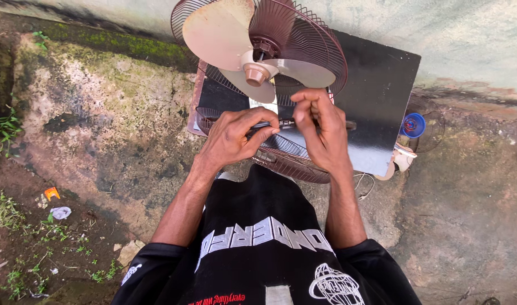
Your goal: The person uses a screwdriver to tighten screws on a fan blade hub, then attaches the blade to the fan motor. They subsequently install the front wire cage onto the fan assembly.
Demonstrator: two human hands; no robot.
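Black short-sleeved shirt [258,248] with white lettering, a white round emblem and small red script; bare forearms.

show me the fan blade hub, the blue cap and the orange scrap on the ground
fan blade hub [256,74], head view, on the front of its tan cone
blue cap [413,125], head view, on its round top face
orange scrap [51,193], head view, on its middle

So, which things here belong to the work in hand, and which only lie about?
In hand:
- left hand and right hand, gripping a thin dark tool
- beige three-blade fan in its maroon wire grille
- black board beneath

Lying about:
- small orange scrap
- blue round cap
- crumpled grey wrapper
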